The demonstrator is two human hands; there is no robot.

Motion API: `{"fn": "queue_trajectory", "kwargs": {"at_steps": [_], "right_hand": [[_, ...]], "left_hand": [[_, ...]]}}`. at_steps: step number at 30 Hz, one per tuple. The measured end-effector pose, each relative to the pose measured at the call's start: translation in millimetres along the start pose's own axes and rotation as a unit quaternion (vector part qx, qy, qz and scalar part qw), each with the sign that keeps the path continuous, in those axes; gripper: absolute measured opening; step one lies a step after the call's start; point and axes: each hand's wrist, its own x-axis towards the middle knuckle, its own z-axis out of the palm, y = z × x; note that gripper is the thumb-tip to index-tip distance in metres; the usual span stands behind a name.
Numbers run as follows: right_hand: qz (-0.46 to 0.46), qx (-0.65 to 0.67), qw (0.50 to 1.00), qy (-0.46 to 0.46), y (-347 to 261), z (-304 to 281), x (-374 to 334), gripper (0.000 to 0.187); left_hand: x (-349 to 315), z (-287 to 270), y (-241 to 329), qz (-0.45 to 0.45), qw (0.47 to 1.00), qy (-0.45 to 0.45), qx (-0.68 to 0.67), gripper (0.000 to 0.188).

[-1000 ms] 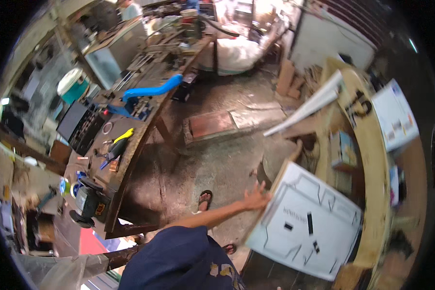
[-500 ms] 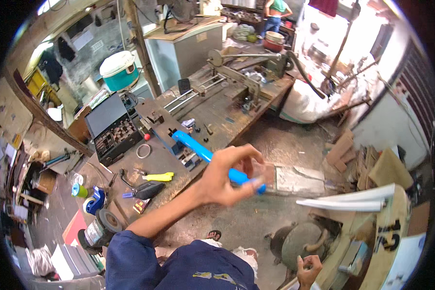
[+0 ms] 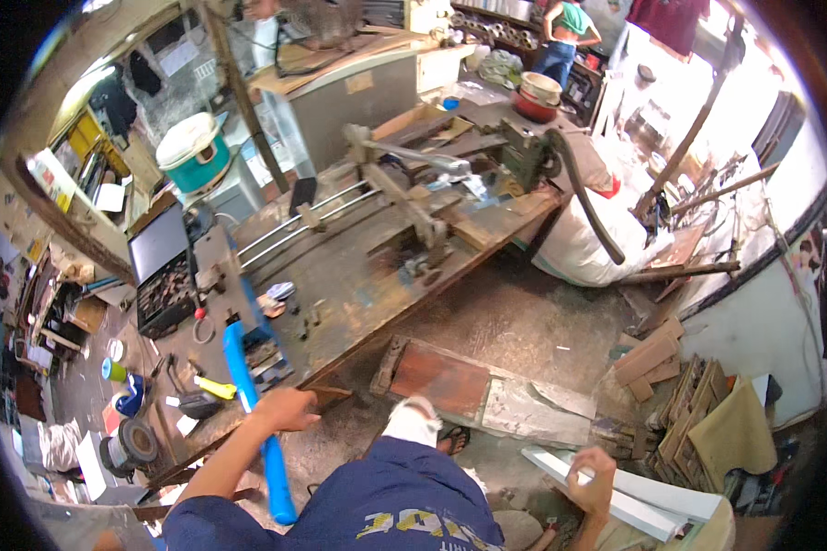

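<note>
A long bright blue tube [image 3: 277, 477] slants from the blue vise-like clamp [image 3: 268, 360] at the bench's near end down toward my body. My left hand [image 3: 287, 410] lies across the tube's middle, with the wrist and heel of the hand covering part of it. Its fingers are curled, and their inner side is hidden, so whether they wrap the tube cannot be seen. To the right, my right hand [image 3: 594, 479] is raised over white strips [image 3: 629, 505], thumb and forefinger curved together in a ring. Anything in that pinch is too small to make out.
The wooden workbench [image 3: 358, 317] carries a metal rod frame, an open black case [image 3: 164, 308], a yellow-handled tool [image 3: 215, 387] and a bench grinder [image 3: 133, 443]. Boards [image 3: 487, 390] lie on the floor. A white sack [image 3: 583, 239] slumps beside the bench. Another person [image 3: 560, 46] stands far back.
The tube has swung from pointing right to pointing down toward me. My left hand has moved left and down across it. My right hand has risen slightly, and the view has shifted.
</note>
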Motion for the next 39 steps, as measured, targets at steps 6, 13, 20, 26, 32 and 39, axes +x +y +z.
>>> {"fn": "queue_trajectory", "kwargs": {"at_steps": [6, 13, 20, 26, 32, 39], "right_hand": [[-0.035, 0.007, 0.999, 0.001, 39.5, -49.6, 170.9, 0.005], [-0.004, 0.053, 0.998, -0.019, 81.5, -57.4, 309.7, 0.007], [0.047, -0.023, 0.997, 0.053, 149.0, -88.4, 506.4, 0.012], [0.227, 0.057, 0.971, 0.040, 237.9, -13.2, 654.6, 0.020], [0.065, 0.021, 0.992, -0.104, 291.9, 89.4, 844.4, 0.033], [-0.248, -0.131, 0.888, -0.364, 272.8, 173.1, 929.5, 0.040]], "left_hand": [[58.7, -106.4, 63.8, 0.018, 0.982, 0.102, -0.158, 0.030], [289.5, -208.8, 226.5, 0.232, 0.909, 0.201, -0.283, 0.021], [534.8, -260.5, 313.2, 0.154, 0.886, 0.224, -0.376, 0.020], [618.8, -325.4, 316.9, 0.072, 0.815, 0.406, -0.407, 0.018], [695.1, -405.9, 248.6, -0.035, 0.796, 0.537, -0.277, 0.021], [736.9, -416.0, 196.0, -0.070, 0.845, 0.463, -0.257, 0.033]]}}
